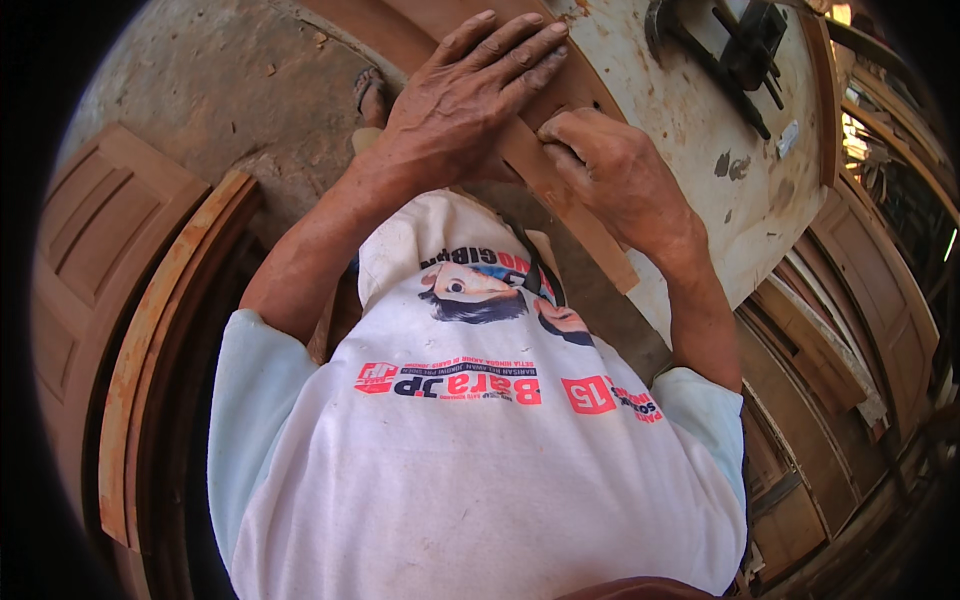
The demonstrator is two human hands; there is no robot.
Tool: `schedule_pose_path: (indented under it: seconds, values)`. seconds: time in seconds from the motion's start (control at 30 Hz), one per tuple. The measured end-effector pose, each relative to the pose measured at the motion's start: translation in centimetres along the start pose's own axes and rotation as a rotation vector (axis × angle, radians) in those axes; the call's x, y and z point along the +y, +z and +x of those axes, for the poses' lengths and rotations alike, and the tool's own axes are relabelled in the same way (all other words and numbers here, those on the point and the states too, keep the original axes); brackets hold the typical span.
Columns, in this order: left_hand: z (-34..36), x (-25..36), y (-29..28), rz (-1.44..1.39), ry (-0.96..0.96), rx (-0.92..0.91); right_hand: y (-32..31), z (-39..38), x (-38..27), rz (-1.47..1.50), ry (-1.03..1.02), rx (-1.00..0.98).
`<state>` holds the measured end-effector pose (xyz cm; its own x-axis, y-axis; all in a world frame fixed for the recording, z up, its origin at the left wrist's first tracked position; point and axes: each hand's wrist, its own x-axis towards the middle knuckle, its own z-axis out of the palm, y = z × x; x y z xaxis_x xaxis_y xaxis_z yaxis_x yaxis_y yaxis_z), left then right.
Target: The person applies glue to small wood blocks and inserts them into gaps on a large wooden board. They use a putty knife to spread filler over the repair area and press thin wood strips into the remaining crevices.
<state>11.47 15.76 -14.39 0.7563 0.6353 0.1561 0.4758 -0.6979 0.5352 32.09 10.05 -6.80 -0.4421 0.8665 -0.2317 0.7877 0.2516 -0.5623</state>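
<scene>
My left hand (460,105) lies across a brown wooden board (585,75) at the top of the view, its fingers stretched out side by side. Just to its right, my right hand (615,170) is closed, its thumb and fingers curled together over the wood. Whatever it holds, if anything, is hidden by the fingers. From between the two hands a flat wooden strip (590,235) slants down to the right, along the near edge of a stained whitish worktop (680,240). How the strip meets the board is covered by my hands.
A dark metal clamp (740,55) lies on the far right of the worktop, with a small pale scrap (788,138) beside it. Panelled wooden doors (110,230) and timber lengths (165,330) stand at left. More door panels (875,280) lean at right. Concrete floor (230,90) shows upper left.
</scene>
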Motion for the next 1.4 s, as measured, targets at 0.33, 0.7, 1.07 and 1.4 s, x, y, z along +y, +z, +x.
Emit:
schedule_pose_path:
  seconds: [0.33, 0.7, 1.07, 1.4]
  values:
    - [-0.1, 0.0, -0.3, 0.008, 0.010, 0.015, -0.4, -2.2, 0.0, -0.013, 0.112, -0.046]
    - [0.0, 0.1, -0.2, 0.038, 0.002, -0.006, 0.2, -1.9, -0.2, -0.040, 0.102, -0.014]
    - [0.0, 0.2, -0.8, 0.095, -0.003, -0.050, 0.0, -2.6, 0.0, -0.055, 0.108, -0.031]
    - [0.0, 0.3, -0.9, 0.074, -0.009, -0.051, -0.1, -4.9, 0.8, 0.023, 0.225, 0.084]
